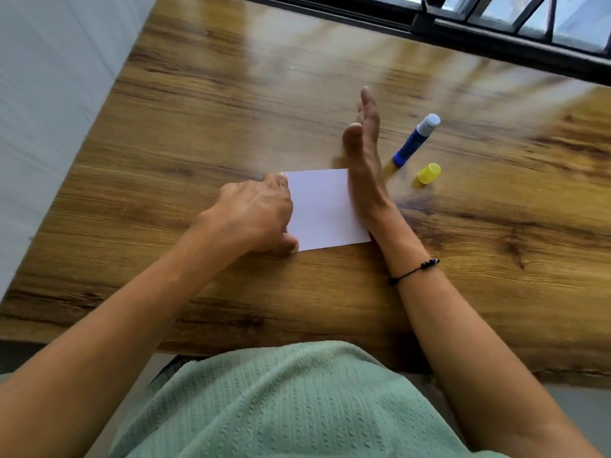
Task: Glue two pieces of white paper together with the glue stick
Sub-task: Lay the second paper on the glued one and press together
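Two bare hands work at a white paper [325, 209] lying flat on a wooden table [198, 127], seen from the head camera looking down. Only one white sheet shows; whether a second piece lies beneath it cannot be told. The left hand [258, 216] rests knuckles-up on the paper's left edge, its fingers curled down onto the sheet and pressing it to the table, with the thumb at the near left corner. The right hand [362, 160] stands on its edge along the paper's right side, fingers straight and together, thumb alongside, holding nothing; its heel touches the sheet's right border. A thin black bracelet [415, 272] circles the right wrist.

Just right of that hand lies the glue stick [416, 140], blue-bodied, uncapped, with its pale tip pointing away toward the far edge. Its yellow cap [429, 173] lies apart, near the stick's base. A green knitted top [297, 401] fills the lower frame, and a dark window frame [496, 38] runs along the table's far right edge.
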